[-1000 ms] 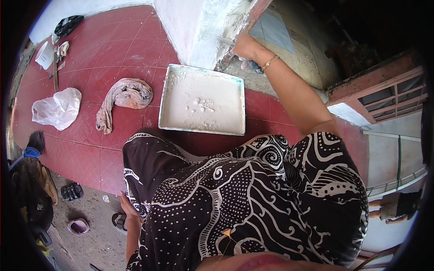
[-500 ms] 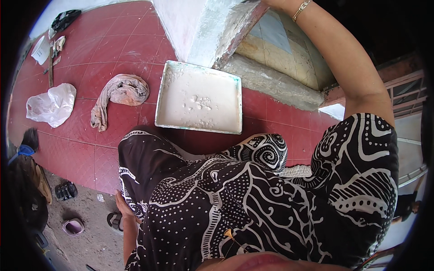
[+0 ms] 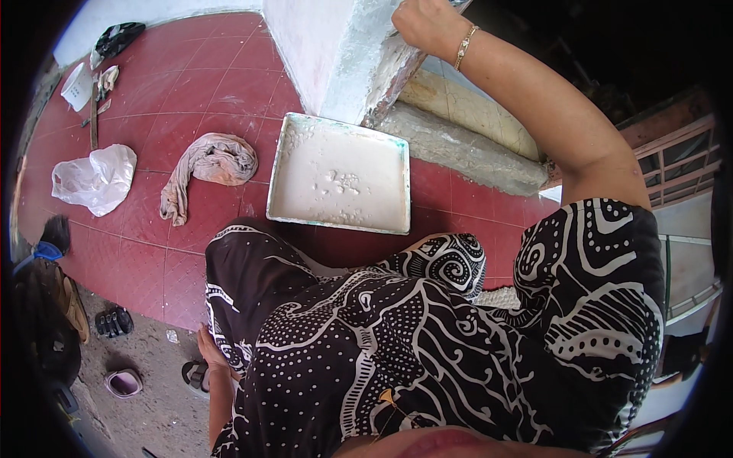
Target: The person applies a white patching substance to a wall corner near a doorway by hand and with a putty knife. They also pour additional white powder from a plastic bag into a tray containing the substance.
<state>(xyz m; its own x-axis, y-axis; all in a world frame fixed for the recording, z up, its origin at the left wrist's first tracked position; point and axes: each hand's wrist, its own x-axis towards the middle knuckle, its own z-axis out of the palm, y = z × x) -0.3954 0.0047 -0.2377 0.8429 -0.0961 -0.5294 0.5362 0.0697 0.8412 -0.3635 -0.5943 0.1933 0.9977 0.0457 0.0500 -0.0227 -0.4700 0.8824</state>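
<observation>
My right hand (image 3: 430, 27) is raised at the top, its fingers curled closed against the edge of a white wall corner (image 3: 336, 61). Anything inside that grip is hidden. Below the corner a shallow rectangular tray (image 3: 270, 195) lies on the red tiles, holding a layer of whitish, lumpy wet mix (image 3: 313, 172). My left hand (image 3: 211, 353) rests low beside my bent left leg, a finger stretched along the patterned trousers; the leg hides part of it. It appears to hold nothing.
Left of the tray lie a crumpled stained cloth (image 3: 221, 160) and a white plastic bag (image 3: 99, 179). Farther off are a white bucket (image 3: 76, 86) and a black bag (image 3: 118, 38). A rough cement ledge (image 3: 466, 145) runs right of the corner. Sandals (image 3: 114, 322) sit on the lower ground.
My right hand has come down and to the left along the wall corner, so more of it shows. The whole view has shifted slightly; my left hand stays by the leg.
</observation>
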